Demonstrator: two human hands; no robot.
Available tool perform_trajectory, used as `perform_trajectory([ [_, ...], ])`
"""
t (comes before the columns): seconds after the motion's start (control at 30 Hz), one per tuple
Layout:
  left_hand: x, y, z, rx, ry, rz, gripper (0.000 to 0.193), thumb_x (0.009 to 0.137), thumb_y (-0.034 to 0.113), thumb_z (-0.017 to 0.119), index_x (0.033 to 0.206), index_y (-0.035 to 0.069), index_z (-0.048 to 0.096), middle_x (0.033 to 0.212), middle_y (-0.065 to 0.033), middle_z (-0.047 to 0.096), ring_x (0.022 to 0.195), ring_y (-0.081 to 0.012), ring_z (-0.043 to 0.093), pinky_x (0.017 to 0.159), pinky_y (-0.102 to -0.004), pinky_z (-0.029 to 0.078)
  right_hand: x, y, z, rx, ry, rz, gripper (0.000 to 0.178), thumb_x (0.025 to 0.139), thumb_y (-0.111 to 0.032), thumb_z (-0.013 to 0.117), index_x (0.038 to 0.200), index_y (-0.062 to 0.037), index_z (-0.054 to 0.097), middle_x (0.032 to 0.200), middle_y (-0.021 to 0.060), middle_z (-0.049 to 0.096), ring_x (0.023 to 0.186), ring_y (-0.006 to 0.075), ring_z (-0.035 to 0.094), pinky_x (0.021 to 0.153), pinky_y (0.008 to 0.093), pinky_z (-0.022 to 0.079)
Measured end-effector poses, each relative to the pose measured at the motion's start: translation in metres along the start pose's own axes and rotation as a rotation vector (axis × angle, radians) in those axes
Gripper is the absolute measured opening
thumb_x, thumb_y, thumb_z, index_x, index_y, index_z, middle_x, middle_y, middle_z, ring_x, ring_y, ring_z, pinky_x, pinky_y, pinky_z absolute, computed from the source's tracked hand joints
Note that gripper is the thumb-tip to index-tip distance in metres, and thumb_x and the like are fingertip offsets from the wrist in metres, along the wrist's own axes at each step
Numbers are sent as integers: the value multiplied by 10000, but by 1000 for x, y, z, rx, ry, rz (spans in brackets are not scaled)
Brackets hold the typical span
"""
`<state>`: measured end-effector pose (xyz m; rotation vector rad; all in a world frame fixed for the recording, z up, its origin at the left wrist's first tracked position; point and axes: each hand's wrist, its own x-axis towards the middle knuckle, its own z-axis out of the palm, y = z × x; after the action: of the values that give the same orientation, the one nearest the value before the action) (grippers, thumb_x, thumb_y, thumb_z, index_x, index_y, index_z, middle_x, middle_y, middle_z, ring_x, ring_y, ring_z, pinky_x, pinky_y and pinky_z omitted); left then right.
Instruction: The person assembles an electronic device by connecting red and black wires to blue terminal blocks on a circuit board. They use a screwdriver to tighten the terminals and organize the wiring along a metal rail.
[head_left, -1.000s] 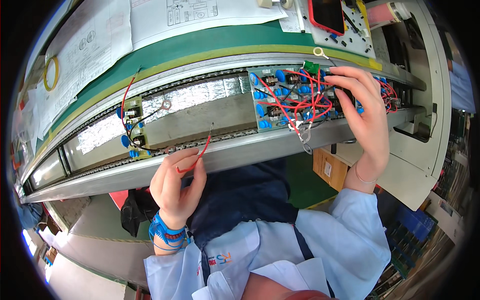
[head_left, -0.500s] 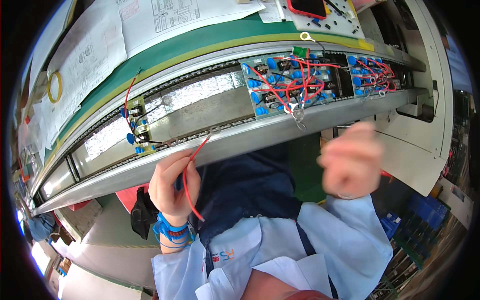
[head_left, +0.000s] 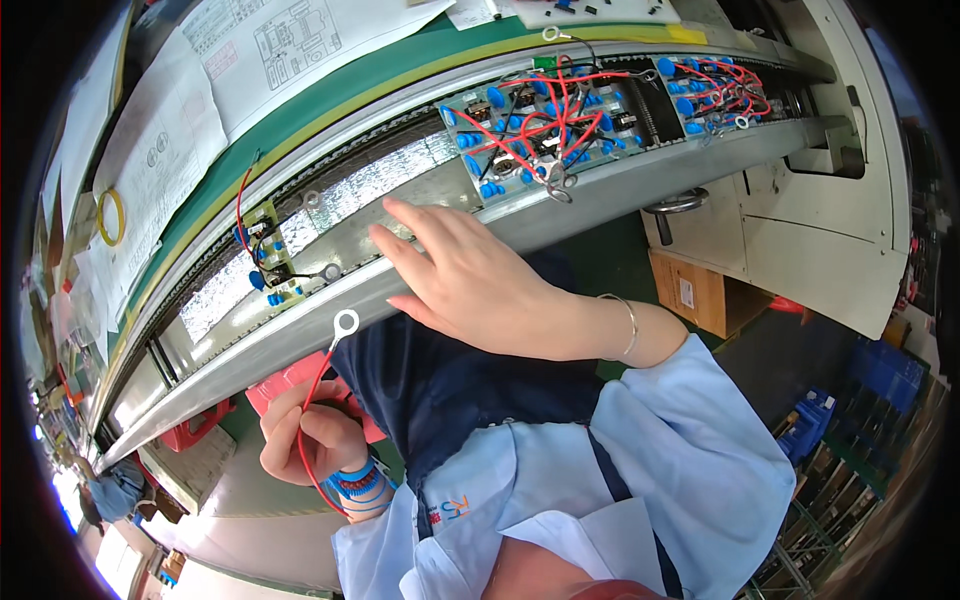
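My left hand (head_left: 308,440) is closed around a red wire (head_left: 318,395) that ends in a silver ring terminal (head_left: 346,322), held just below the conveyor's metal rail (head_left: 250,340). My right hand (head_left: 465,280) is open, fingers spread, reaching left over the rail toward a small circuit board (head_left: 268,255) with blue parts and a red lead. It holds nothing. Further right on the belt lie two larger boards (head_left: 530,130) crossed with red wires and ring terminals.
Paper drawings (head_left: 270,50) and a yellow tape ring (head_left: 110,215) lie on the green bench beyond the belt. A cardboard box (head_left: 700,290) sits under the conveyor; blue crates (head_left: 880,375) stand at the right. A red tray (head_left: 290,385) is near my left hand.
My right hand left the wired boards at the right, swung down and across, and now reaches left toward the small board. My left hand has dropped lower with the red wire.
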<state>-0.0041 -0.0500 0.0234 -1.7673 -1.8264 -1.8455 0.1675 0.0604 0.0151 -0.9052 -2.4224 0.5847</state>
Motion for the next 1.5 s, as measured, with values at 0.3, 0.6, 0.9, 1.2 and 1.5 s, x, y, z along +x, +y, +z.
perform_trajectory([
  [0.3,4,1,1,29,-39,48,184,953,139,522,1052,26,415,757,-182,598,483,-195,573,469,-271,476,9,7,10,-196,-34,84,578,864,-373,606,1237,55,499,1278,262,445,1141,358,470,987,508,365],
  [0.6,6,3,0,46,-90,55,208,962,174,531,1070,38,415,782,-174,602,502,-199,572,496,-286,484,8,13,12,-202,-27,169,534,867,-351,609,1202,55,520,1266,263,455,1181,367,440,1003,530,336],
  [0.9,6,2,3,39,-97,32,207,953,162,542,1066,43,415,808,-174,602,534,-204,579,512,-297,490,-4,38,-9,-234,11,221,522,884,-342,595,1207,61,515,1231,274,483,1178,388,446,1016,506,326],
  [1.2,7,-1,3,45,-121,32,195,953,148,539,1060,41,417,796,-173,601,534,-205,580,512,-295,489,-10,54,-21,-265,36,267,511,894,-328,591,1214,61,506,1237,288,458,1181,411,438,1012,482,358],
  [1.5,6,-3,2,22,-118,34,171,951,108,515,1057,19,414,799,-176,609,554,-199,585,539,-282,484,-20,71,-43,-251,64,371,514,890,-285,612,1209,96,482,1258,325,429,1187,454,435,996,463,393],
])
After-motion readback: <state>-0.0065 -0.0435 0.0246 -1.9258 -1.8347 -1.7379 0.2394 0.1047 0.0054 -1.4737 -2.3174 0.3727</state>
